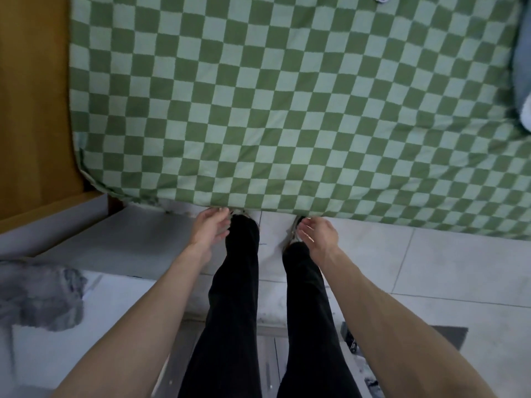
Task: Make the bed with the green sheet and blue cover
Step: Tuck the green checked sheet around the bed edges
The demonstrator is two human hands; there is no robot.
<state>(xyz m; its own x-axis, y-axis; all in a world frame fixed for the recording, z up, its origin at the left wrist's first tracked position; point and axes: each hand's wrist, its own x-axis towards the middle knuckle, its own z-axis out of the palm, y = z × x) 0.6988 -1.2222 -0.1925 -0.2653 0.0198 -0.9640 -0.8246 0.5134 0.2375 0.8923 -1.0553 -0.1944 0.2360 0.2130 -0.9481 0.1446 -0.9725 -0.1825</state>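
Open hands (211,228) below smooth checkered green sheet (273,96)

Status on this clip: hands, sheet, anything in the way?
Left hand and right hand open at near edge of green checkered sheet. Sheet spread flat. Blue cover bunched at right edge. No obstruction.

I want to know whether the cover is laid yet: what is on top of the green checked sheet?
Mostly nothing: the green checked sheet lies bare. Bluish fabric shows at its right edge, cut off by the frame. The mattress beneath is covered.
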